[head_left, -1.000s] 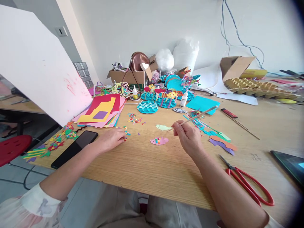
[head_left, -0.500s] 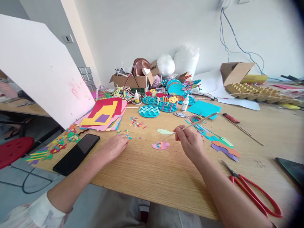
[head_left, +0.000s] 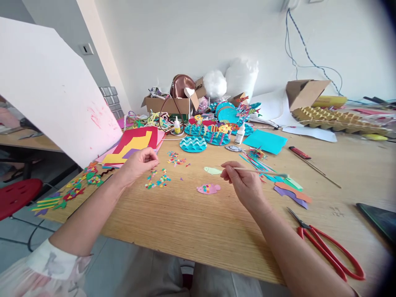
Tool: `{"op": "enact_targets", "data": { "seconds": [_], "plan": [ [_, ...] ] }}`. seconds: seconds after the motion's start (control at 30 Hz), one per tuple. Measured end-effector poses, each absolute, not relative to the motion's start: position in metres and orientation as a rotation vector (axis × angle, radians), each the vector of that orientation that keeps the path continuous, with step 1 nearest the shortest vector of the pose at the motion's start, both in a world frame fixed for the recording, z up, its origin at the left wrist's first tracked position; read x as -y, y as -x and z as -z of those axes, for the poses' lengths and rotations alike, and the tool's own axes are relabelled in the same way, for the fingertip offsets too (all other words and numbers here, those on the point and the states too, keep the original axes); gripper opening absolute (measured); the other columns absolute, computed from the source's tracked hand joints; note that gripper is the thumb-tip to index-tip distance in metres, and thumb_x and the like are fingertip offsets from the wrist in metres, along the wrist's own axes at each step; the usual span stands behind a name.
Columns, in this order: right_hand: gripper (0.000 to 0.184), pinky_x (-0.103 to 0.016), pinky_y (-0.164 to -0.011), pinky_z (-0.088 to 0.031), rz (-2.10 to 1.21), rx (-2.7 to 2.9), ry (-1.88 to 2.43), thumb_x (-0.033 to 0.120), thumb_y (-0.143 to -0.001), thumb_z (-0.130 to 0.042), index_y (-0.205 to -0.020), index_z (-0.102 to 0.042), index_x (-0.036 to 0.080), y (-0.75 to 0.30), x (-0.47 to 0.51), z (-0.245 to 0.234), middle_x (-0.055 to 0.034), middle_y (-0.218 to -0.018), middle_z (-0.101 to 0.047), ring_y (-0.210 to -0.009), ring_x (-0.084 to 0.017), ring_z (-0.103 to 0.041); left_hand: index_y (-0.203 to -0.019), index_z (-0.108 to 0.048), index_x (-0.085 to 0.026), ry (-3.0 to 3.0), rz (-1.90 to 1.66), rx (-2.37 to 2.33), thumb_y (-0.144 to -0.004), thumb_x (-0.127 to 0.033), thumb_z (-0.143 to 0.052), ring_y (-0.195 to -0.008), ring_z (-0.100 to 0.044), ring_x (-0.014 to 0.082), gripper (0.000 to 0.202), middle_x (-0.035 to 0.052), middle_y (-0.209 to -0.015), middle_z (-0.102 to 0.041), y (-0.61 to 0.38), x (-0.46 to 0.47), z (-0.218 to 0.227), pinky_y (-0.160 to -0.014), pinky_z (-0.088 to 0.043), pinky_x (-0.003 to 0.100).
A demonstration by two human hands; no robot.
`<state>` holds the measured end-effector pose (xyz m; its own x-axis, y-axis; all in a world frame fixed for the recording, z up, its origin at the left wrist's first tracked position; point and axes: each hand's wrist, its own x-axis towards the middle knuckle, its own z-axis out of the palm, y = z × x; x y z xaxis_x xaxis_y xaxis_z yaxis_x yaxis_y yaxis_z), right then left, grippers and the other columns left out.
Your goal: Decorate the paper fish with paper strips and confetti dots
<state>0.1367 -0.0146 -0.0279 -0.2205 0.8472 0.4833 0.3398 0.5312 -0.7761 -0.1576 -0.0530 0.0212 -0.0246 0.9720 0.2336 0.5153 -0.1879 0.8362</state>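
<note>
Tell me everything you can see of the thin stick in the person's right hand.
The stick is thin, straight and pale, and looks like wood. The right hand pinches it near one end between thumb and fingertips. It lies almost level over the table, pointing to the person's right and passing above the teal paper strips. Its far end looks slightly broader, though it is too small to be sure. Whether that end touches the paper cannot be told. The held end is close to a green paper fish.
</note>
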Motion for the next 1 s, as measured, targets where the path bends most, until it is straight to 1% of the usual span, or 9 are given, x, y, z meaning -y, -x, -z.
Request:
{"op": "enact_targets", "data": {
  "seconds": [0.1, 0.23, 0.33, 0.43, 0.53, 0.63, 0.8, 1.0],
  "plan": [
    [0.021, -0.022, -0.054, -0.041, -0.690, 1.763, 1.059, 0.034, -0.081, -0.046, -0.085, -0.060, 0.019, -0.133, 0.015, 0.030, -0.0010, -0.068, -0.062, -0.061, -0.012, -0.056, -0.068, -0.049, -0.015, -1.687, -1.129, -1.454, -0.064, -0.027, -0.062, -0.056, -0.048, 0.0079, 0.018, -0.0043, -0.061, -0.050, 0.143, 0.044, -0.020, -0.053, -0.039, 0.019],
    [0.014, -0.021, -0.049, -0.036, -0.749, 1.770, 1.082, 0.032, -0.075, -0.053, -0.080, -0.059, 0.020, -0.130, 0.015, 0.032, 0.0013, -0.062, -0.058, -0.054, -0.011, -0.050, -0.072, -0.051, -0.016, -1.622, -1.107, -1.334, -0.063, -0.025, -0.063, -0.056, -0.049, 0.0069, 0.018, -0.0045, -0.062, -0.052, 0.114, 0.030, -0.009, -0.054, -0.040, 0.019],
    [0.010, -0.022, -0.055, -0.040, -0.822, 1.726, 1.010, 0.028, -0.073, -0.054, -0.079, -0.057, 0.021, -0.126, 0.015, 0.035, 0.0014, -0.065, -0.058, -0.059, -0.011, -0.053, -0.073, -0.051, -0.016, -1.593, -1.060, -1.253, -0.063, -0.024, -0.063, -0.056, -0.050, 0.0070, 0.018, -0.0045, -0.062, -0.053, 0.089, 0.021, -0.001, -0.053, -0.040, 0.019],
    [0.008, -0.023, -0.061, -0.043, -0.853, 1.705, 0.972, 0.023, -0.071, -0.055, -0.079, -0.056, 0.022, -0.123, 0.013, 0.037, 0.0005, -0.073, -0.061, -0.067, -0.012, -0.057, -0.074, -0.051, -0.016, -1.591, -1.047, -1.191, -0.064, -0.024, -0.062, -0.057, -0.051, 0.0077, 0.017, -0.0044, -0.062, -0.054, 0.065, 0.014, 0.009, -0.054, -0.041, 0.019],
    [0.010, -0.024, -0.063, -0.045, -0.838, 1.716, 0.969, 0.019, -0.071, -0.053, -0.080, -0.055, 0.022, -0.122, 0.012, 0.040, 0.0001, -0.075, -0.061, -0.070, -0.013, -0.058, -0.074, -0.052, -0.016, -1.585, -1.103, -1.131, -0.064, -0.024, -0.063, -0.057, -0.051, 0.0076, 0.017, -0.0047, -0.062, -0.055, 0.049, 0.010, 0.020, -0.055, -0.041, 0.020],
    [0.012, -0.023, -0.065, -0.045, -0.798, 1.748, 0.968, 0.016, -0.071, -0.053, -0.081, -0.055, 0.021, -0.120, 0.012, 0.042, -0.0001, -0.076, -0.062, -0.071, -0.012, -0.059, -0.079, -0.053, -0.017, -1.581, -1.138, -1.099, -0.065, -0.025, -0.064, -0.059, -0.053, 0.0087, 0.019, -0.0042, -0.064, -0.056, 0.044, 0.009, 0.031, -0.056, -0.042, 0.021],
    [0.011, -0.022, -0.062, -0.044, -0.717, 1.852, 1.004, 0.015, -0.073, -0.052, -0.082, -0.056, 0.021, -0.116, 0.014, 0.044, 0.0010, -0.073, -0.061, -0.066, -0.011, -0.058, -0.083, -0.056, -0.017, -1.664, -1.119, -1.093, -0.069, -0.026, -0.061, -0.070, -0.059, 0.0131, 0.017, -0.0001, -0.073, -0.062, 0.044, 0.013, 0.042, -0.064, -0.046, 0.025],
    [0.010, -0.020, -0.057, -0.042, -0.657, 1.890, 1.024, 0.017, -0.074, -0.051, -0.082, -0.056, 0.020, -0.114, 0.014, 0.046, 0.0020, -0.071, -0.060, -0.060, -0.010, -0.055, -0.084, -0.058, -0.017, -1.728, -1.091, -1.159, -0.070, -0.028, -0.060, -0.070, -0.060, 0.0148, 0.018, 0.0009, -0.074, -0.063, 0.041, 0.018, 0.040, -0.065, -0.047, 0.026]
  ]
}}
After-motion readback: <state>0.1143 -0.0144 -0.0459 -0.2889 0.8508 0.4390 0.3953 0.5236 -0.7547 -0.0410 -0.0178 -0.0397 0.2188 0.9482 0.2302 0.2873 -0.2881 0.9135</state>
